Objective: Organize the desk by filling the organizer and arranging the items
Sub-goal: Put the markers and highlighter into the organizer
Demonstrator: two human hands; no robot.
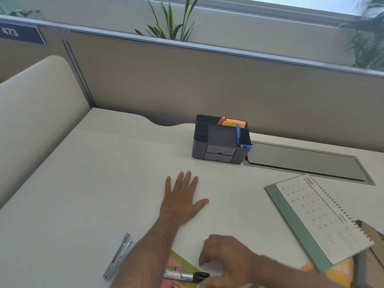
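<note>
Organizer partly filled at the back of the worktop, a marker under the right hand at the near edge.

The organizer [221,140] stands near the partition, a blue pen [238,135] leaning out over its right wall; a knock there may tip it out. The marker [186,276] lies on coloured paper [180,265]; the right hand [224,254] hovers over it, grip half curled and holding nothing, and may roll the marker off the edge; the left hand [181,201] lies flat, grip wide; the stapler [119,256] and calendar [324,215] wait apart.

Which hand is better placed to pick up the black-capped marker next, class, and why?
The right hand. It hovers with curled fingers right beside the marker at the near desk edge, while the left hand lies flat and empty on the desk, farther from it.
</note>
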